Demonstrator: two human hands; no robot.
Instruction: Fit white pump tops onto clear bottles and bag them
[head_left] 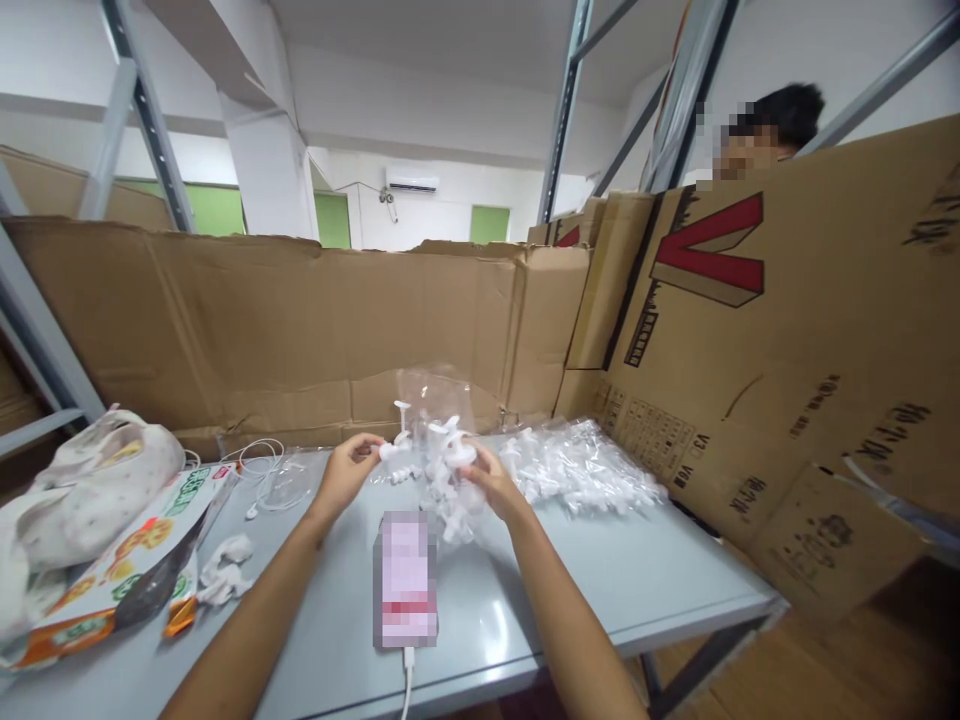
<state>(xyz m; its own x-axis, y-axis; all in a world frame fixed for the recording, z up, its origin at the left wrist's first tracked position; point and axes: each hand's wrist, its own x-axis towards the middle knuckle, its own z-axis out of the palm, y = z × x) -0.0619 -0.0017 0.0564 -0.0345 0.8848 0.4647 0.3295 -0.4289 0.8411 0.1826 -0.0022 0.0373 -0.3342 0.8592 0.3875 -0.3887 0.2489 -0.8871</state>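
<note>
My left hand [346,472] is closed in a pinch on a small white plastic part [391,449] above the grey table [637,580]. My right hand [487,482] is closed on another white plastic part [459,452] at the mouth of a clear plastic bag [435,400]. A cluster of several white parts [448,505] hangs or lies just under and between the hands. To the right lies a clear bag filled with more white parts [581,462].
A phone on a white cable [405,578] lies near the front edge. A printed snack bag [127,560], a cloth bundle [82,490], crumpled tissue [223,568] and white earphones [262,470] are at left. Cardboard walls [300,320] ring the table; another person [772,130] is behind the right one.
</note>
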